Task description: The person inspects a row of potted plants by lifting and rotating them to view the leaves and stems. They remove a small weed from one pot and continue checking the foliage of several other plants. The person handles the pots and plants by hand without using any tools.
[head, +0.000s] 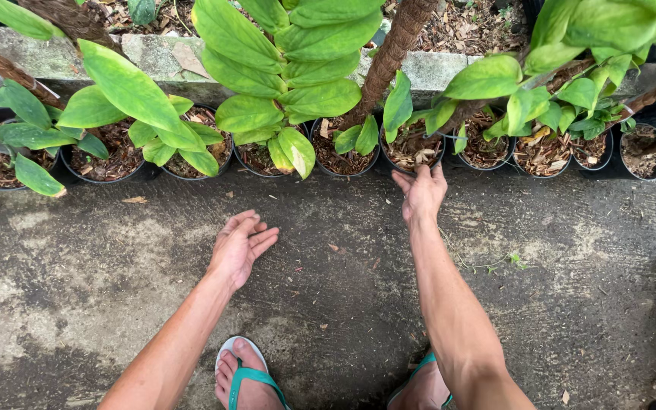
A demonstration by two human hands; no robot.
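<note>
Both bare arms stretch forward and down from the bottom of the view. The left hand (241,244) hangs loose, palm half turned up, fingers relaxed and a bit curled, gripping nothing. The right hand (421,191) reaches further out, arm nearly straight, fingers spread and pointing away, back of the hand up.

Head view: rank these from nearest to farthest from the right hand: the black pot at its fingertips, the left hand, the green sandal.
1. Black pot, touching the right hand at its fingertips.
2. Left hand, to its left and lower, over the concrete.
3. Green sandal, at the bottom edge, on the left foot.
</note>
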